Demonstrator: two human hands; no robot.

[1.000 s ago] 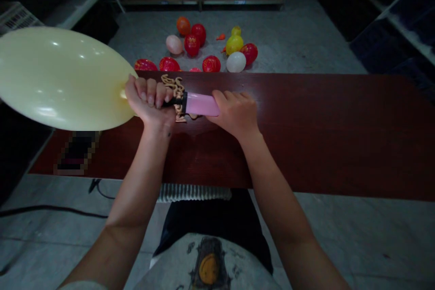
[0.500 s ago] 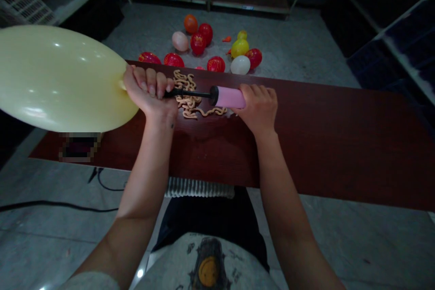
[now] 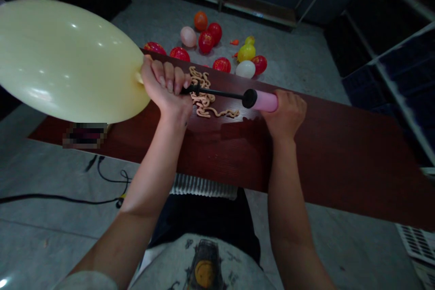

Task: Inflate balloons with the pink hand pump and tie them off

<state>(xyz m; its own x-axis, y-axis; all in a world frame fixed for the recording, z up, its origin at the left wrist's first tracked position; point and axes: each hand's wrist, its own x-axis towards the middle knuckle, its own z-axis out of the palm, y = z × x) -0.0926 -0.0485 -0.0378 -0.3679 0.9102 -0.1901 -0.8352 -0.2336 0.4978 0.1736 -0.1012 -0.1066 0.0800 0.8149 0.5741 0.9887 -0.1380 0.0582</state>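
My left hand is closed around the black end of a balloon pump, next to the neck of a large pale yellow balloon. The fingers hide the place where neck and pump meet. Out of this fist runs the pump's thin black rod, leading into a pink barrel with a black cap. My right hand is wrapped around the barrel's far end. Both hands are above the dark red-brown table. Beneath the rod lies a pile of wavy tan strips, probably uninflated balloons.
Beyond the table, several small balloons, including a red one and a white one, lie on the grey floor. A blurred-out object rests at the table's left. Shelves stand behind; a black cable crosses the floor.
My right hand has drawn the pink barrel rightward, away from my left hand, so more of the black rod shows. The view has shifted and tilted slightly. Both grips are kept.
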